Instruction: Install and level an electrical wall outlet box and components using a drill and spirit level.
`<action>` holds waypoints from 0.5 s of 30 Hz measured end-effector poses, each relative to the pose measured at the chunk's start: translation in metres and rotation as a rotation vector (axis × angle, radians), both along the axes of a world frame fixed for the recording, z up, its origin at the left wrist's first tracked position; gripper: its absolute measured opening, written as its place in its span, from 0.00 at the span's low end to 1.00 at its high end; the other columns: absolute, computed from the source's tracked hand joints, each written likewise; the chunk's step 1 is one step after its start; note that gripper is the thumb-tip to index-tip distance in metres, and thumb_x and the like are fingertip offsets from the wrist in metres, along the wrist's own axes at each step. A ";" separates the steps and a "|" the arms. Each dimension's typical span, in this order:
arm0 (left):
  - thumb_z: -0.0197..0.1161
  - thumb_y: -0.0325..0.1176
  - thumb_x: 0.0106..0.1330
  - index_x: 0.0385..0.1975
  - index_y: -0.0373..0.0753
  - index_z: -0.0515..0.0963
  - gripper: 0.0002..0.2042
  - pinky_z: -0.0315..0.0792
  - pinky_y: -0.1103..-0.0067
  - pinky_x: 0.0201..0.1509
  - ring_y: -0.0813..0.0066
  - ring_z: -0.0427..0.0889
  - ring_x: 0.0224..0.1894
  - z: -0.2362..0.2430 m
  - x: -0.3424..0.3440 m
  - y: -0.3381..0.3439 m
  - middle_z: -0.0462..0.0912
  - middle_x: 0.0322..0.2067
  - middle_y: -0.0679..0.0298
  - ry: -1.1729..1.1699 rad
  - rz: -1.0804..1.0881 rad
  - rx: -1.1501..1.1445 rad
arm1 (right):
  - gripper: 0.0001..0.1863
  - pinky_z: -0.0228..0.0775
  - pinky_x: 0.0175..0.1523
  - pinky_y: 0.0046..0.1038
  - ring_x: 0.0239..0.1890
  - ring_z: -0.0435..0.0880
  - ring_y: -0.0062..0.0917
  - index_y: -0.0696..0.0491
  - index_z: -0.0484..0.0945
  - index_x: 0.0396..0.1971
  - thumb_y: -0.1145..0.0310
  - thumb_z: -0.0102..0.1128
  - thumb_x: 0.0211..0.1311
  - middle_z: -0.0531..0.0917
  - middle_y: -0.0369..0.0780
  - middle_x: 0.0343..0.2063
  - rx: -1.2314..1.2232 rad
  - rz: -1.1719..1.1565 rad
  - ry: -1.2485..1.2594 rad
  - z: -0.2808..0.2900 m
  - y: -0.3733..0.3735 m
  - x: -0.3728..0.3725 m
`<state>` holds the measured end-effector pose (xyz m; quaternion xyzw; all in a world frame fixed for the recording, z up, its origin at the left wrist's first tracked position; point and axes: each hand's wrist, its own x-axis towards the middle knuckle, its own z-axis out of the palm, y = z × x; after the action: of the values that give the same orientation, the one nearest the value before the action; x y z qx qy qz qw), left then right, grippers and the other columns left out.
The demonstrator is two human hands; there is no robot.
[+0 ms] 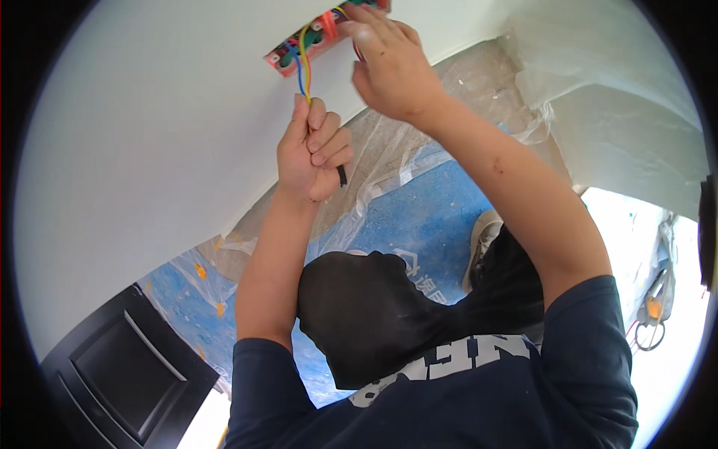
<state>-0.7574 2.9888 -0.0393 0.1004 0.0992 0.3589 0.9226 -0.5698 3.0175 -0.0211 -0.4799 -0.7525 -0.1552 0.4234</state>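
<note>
My left hand (pixel 314 146) is closed, with thumb and forefinger pinching a bundle of thin wires (pixel 301 71), blue, yellow and reddish. The wires run up into a red socket box (pixel 318 34) set in the white wall. A short black end (pixel 342 176) pokes out below the curled fingers; its kind is unclear. My right hand (pixel 393 63) is at the box's right part, fingers bent together over it. Whatever those fingertips grip is hidden and somewhat blurred. Green pieces (pixel 288 58) show inside the box.
Blue protective sheeting (pixel 426 202) and clear plastic film (pixel 366 198) cover the floor beneath. A black panelled cabinet door (pixel 131 367) stands at the lower left. Film-draped surfaces (pixel 621 112) lie to the right, with a dark ring-handled object (pixel 649 335) below. My knee and shoe (pixel 485 243) are underneath.
</note>
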 end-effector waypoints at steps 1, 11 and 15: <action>0.42 0.48 0.77 0.25 0.45 0.66 0.19 0.48 0.88 0.17 0.88 0.54 0.12 -0.002 -0.001 -0.001 0.59 0.12 0.75 0.007 -0.002 0.003 | 0.13 0.69 0.44 0.29 0.38 0.78 0.28 0.55 0.74 0.43 0.66 0.58 0.59 0.81 0.43 0.38 0.080 -0.043 0.024 -0.006 -0.003 -0.008; 0.41 0.47 0.78 0.28 0.45 0.65 0.17 0.49 0.88 0.17 0.89 0.55 0.13 -0.005 0.001 -0.006 0.60 0.13 0.75 -0.092 -0.075 0.010 | 0.13 0.71 0.36 0.27 0.29 0.80 0.32 0.58 0.78 0.39 0.64 0.56 0.59 0.84 0.41 0.29 -0.797 0.027 0.819 0.023 -0.006 -0.058; 0.40 0.46 0.78 0.28 0.45 0.65 0.17 0.49 0.88 0.17 0.89 0.55 0.13 0.012 0.004 -0.013 0.60 0.13 0.75 -0.067 -0.034 -0.002 | 0.14 0.71 0.36 0.28 0.28 0.78 0.30 0.59 0.78 0.38 0.63 0.55 0.60 0.83 0.41 0.28 -0.765 0.067 0.904 0.018 -0.002 -0.061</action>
<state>-0.7537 2.9761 -0.0271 0.0890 0.0667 0.3464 0.9315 -0.6308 3.0154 -0.0031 -0.5930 -0.5147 0.3601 0.5037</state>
